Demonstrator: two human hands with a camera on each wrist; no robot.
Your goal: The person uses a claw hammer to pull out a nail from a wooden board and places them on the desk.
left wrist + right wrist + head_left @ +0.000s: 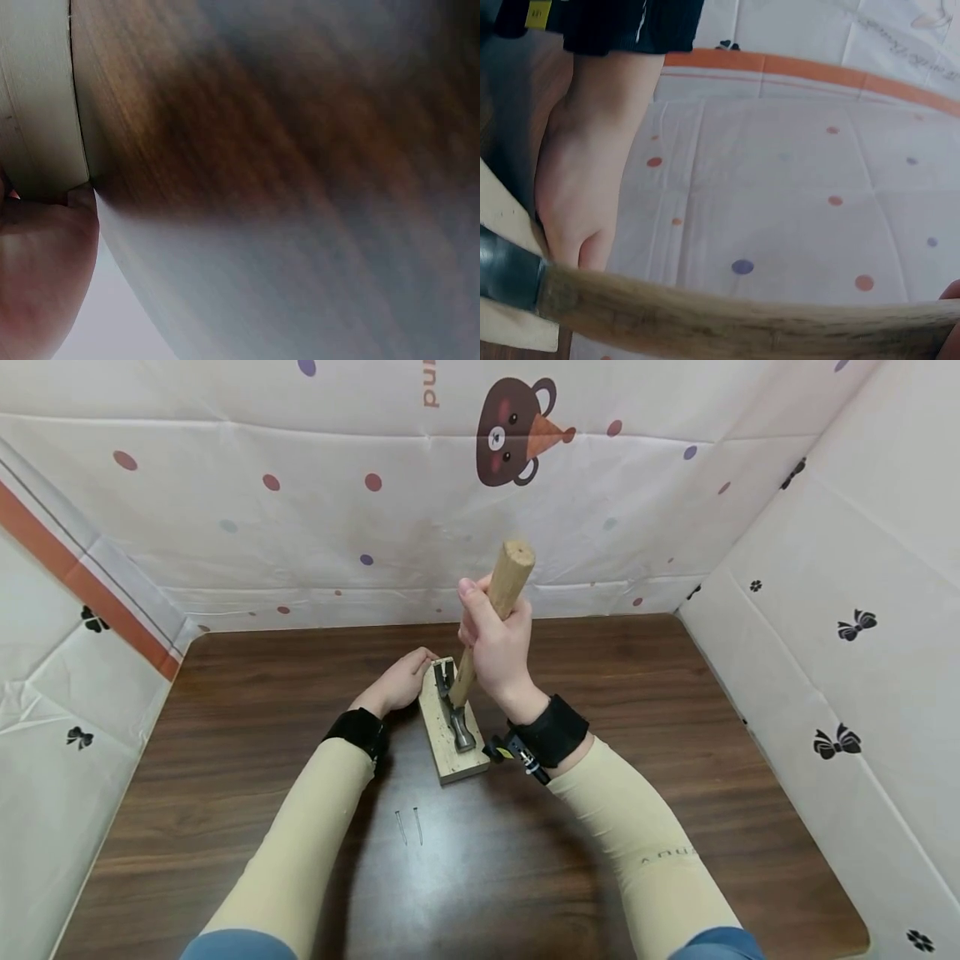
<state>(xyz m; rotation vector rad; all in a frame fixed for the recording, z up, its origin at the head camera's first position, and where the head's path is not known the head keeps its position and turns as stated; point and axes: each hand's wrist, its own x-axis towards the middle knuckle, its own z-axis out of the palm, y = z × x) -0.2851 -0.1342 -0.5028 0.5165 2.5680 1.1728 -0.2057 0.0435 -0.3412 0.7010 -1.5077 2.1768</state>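
Observation:
My right hand (501,647) grips a claw hammer (510,578) by its wooden handle, which slants up toward the back wall. The metal hammer head (462,732) is over a pale wooden block (459,768), its claw toward the block's far end. Whether the head touches the wood, I cannot tell. At the block's far left corner, my left hand (399,683) holds the wood. A digit (49,262) presses the block's end (45,97) in the left wrist view. The right wrist view shows the handle (705,319) across the front of the left hand (585,180).
Two loose nails, a left one (401,827) and a right one (417,826), lie on the dark wooden table (637,693) nearer to me than the block. Patterned white sheeting (337,510) rises behind the table and along both sides.

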